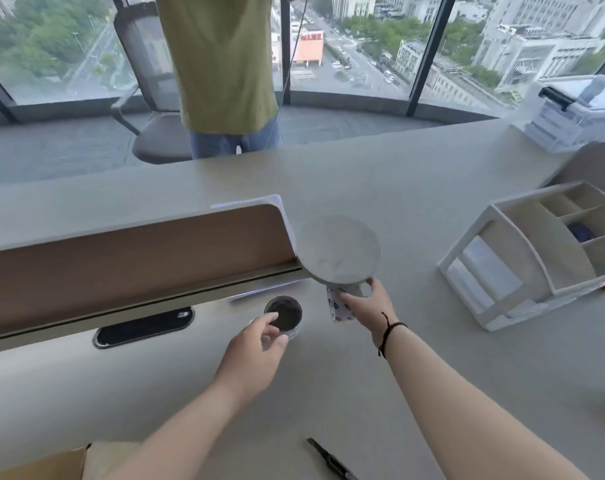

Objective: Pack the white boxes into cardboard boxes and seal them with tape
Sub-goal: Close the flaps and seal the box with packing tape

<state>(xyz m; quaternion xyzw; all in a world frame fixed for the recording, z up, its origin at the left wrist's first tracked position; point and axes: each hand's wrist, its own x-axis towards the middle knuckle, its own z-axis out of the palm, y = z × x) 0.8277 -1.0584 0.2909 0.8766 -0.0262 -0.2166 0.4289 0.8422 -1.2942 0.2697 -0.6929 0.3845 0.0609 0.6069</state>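
Observation:
My right hand point(367, 306) pinches the lower rim of a white round bowl-shaped thing point(339, 251), tilted up and lifted off the desk. A small white printed packet point(339, 308) is under the same fingers. My left hand point(256, 348) curls round a small round container with a dark inside point(287, 315), which stands on the desk just left of the packet. A corner of brown cardboard point(34, 462) shows at the bottom left edge. No tape is visible.
A brown desk divider point(138, 254) runs along the left, with a black cable slot point(143, 327) below it. A white desk organiser point(536, 254) and a clear storage bin point(578, 109) stand at the right. A black cutter point(329, 459) lies near me. A person in a green shirt point(221, 64) stands behind the desk beside a chair point(152, 98).

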